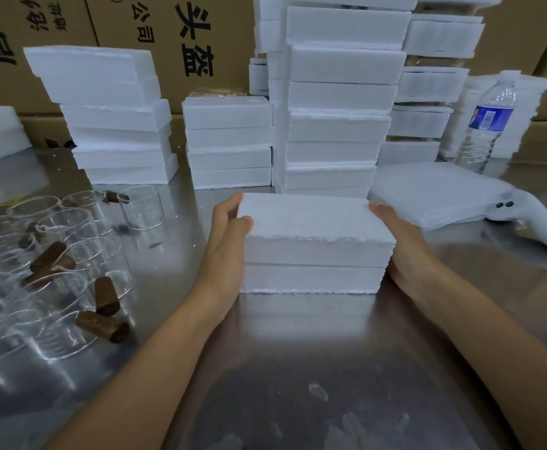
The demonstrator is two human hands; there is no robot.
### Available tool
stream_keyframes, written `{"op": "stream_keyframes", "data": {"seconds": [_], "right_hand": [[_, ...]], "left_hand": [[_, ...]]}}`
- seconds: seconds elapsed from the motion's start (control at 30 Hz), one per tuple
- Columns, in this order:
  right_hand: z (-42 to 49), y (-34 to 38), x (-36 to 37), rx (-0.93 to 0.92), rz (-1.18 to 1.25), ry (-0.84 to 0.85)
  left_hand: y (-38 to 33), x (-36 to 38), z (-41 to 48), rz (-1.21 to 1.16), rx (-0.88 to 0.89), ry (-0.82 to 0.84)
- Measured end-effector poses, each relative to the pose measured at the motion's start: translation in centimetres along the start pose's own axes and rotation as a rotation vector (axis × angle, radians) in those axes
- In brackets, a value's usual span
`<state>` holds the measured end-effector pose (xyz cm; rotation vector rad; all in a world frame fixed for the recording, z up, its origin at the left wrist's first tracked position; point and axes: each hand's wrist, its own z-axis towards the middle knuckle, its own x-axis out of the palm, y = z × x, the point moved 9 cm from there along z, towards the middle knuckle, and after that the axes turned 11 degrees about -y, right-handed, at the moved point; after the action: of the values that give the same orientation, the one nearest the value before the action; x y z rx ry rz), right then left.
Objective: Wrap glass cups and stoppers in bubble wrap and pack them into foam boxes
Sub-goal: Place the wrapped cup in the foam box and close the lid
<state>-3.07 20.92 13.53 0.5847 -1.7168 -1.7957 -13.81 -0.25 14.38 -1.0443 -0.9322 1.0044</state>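
A closed white foam box (314,245), lid on base, stands on the steel table in front of me. My left hand (228,241) grips its left end, thumb on the lid's top edge. My right hand (402,245) holds the right end, fingers along the side. Several clear glass cups (140,206) lie and stand at the left, with brown stoppers (101,326) scattered among them. A stack of bubble wrap sheets (434,193) lies to the right of the box.
Stacks of foam boxes (337,102) rise behind the box, with more (116,125) at the back left. A water bottle (486,125) stands at the back right, a white handheld device (538,222) beside the wrap. Cardboard cartons (181,37) line the back.
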Motion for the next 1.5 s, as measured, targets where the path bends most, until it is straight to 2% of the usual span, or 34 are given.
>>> {"op": "stream_keyframes", "data": {"seconds": [0.4,0.57,0.8,1.03,1.2,1.4,1.5], "right_hand": [[0.1,0.0,-0.3,0.004,-0.032,-0.024],[0.0,-0.2,-0.4,0.039,-0.030,-0.029],[0.1,-0.6,-0.3,0.064,0.038,-0.017],[-0.1,-0.1,-0.3,0.075,0.035,-0.018],[-0.5,-0.3,-0.2,0.065,0.059,-0.042],[-1.0,-1.1,-0.5,0.139,0.058,-0.107],[-1.3,-0.9,-0.3,0.126,0.073,-0.116]], "left_hand": [[-0.3,-0.4,-0.2,0.057,-0.046,-0.033],[-0.1,-0.4,0.2,0.107,-0.047,0.016],[1.1,-0.1,0.5,0.070,-0.169,0.124],[1.4,0.2,0.6,0.070,-0.171,0.173],[2.0,-0.5,0.3,0.092,-0.201,0.098],[2.4,-1.3,-0.4,0.107,-0.277,-0.059],[1.6,-1.2,-0.6,0.060,-0.229,-0.042]]}}
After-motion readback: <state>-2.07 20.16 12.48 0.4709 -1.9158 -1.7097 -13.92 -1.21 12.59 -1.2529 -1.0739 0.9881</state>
